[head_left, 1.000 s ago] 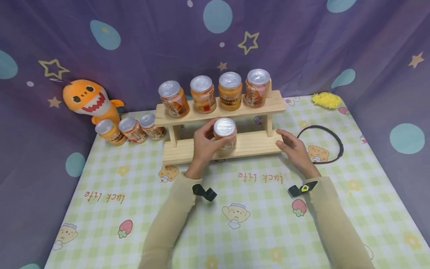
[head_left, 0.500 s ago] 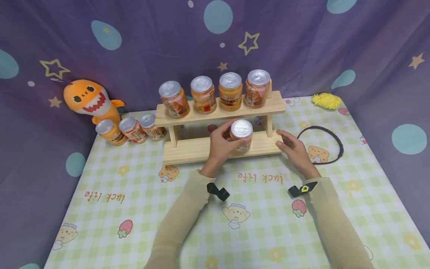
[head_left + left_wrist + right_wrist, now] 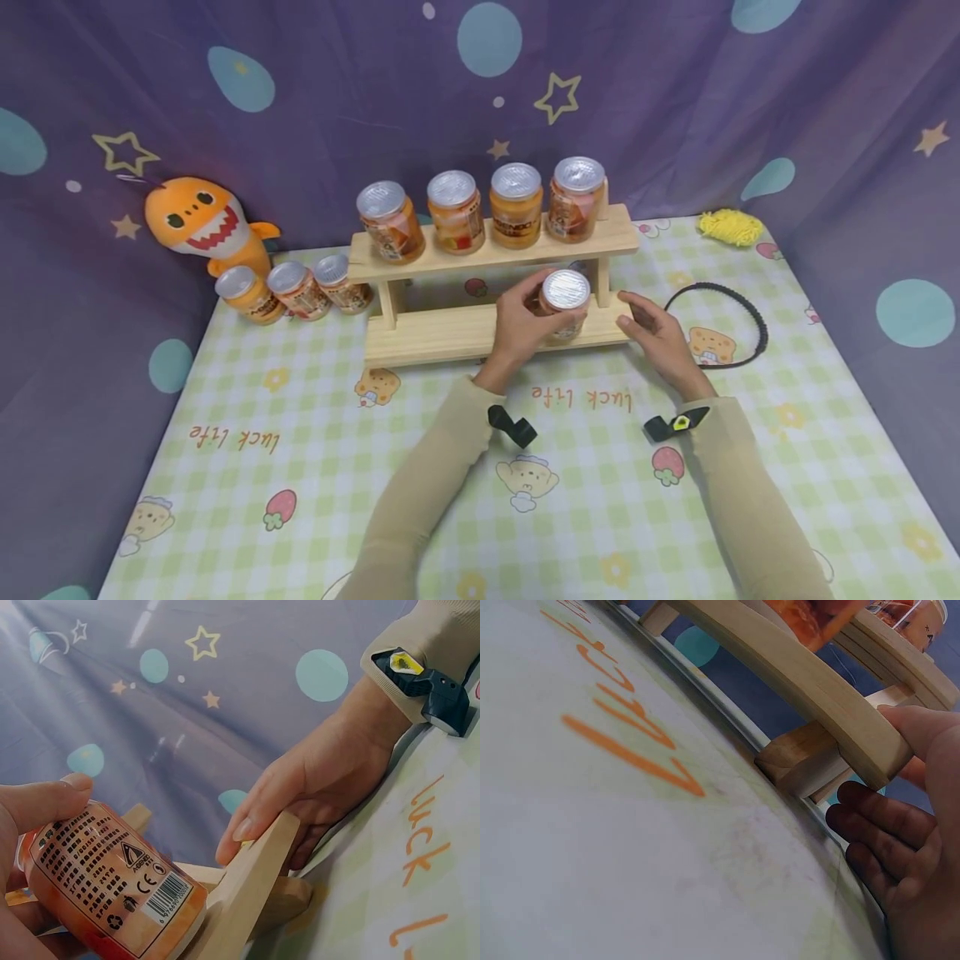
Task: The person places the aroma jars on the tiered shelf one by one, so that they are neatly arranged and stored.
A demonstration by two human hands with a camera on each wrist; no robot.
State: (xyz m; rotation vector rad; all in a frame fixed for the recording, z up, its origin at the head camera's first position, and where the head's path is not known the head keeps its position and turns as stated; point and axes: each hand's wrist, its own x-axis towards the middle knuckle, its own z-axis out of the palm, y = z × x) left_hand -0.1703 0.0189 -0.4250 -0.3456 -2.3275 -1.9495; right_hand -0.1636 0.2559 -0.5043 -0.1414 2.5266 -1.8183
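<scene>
My left hand (image 3: pixel 517 330) grips a silver-lidded jar (image 3: pixel 566 292) low round its side. The jar is upright over the right part of the lower board of a two-tier wooden shelf (image 3: pixel 427 335). Orange contents and a printed label with a barcode show on the jar (image 3: pixel 112 881) in the left wrist view. At the board's right end, my right hand (image 3: pixel 662 337) holds the wood between thumb and fingers. Its lower fingers (image 3: pixel 885 832) curl beneath the board in the right wrist view. Several similar jars (image 3: pixel 516 204) stand in a row on the upper board.
Left of the shelf, 3 more jars (image 3: pixel 298 290) stand on the checked tablecloth (image 3: pixel 315 483). An orange shark plush (image 3: pixel 198 218) sits behind them. To the right lie a black hoop (image 3: pixel 761 325) and a yellow yarn bundle (image 3: pixel 731 227). A purple curtain (image 3: pixel 360 100) hangs behind.
My left hand has moved the jar rightward along the lower board, from its middle to near the right support. The right hand has stayed at the board's end.
</scene>
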